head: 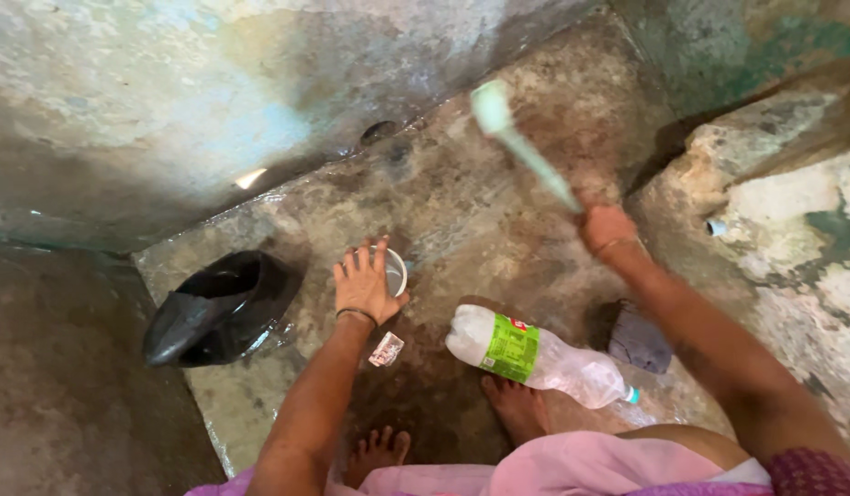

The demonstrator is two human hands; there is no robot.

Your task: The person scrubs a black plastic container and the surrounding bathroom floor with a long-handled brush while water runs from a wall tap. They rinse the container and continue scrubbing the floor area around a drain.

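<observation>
Left hand (365, 285) lies flat, fingers spread, over the cup (393, 269); right hand (607, 230) grips a raised brush (521, 147). On the wet floor (498, 220), the cup could tip.

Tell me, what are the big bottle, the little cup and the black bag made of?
The bottle looks like thin clear plastic: see-through, crinkled, with a green label. The cup under the left hand seems shiny metal, perhaps steel, though it is mostly hidden. The black bag looks like glossy plastic film, crumpled and catching light.
</observation>
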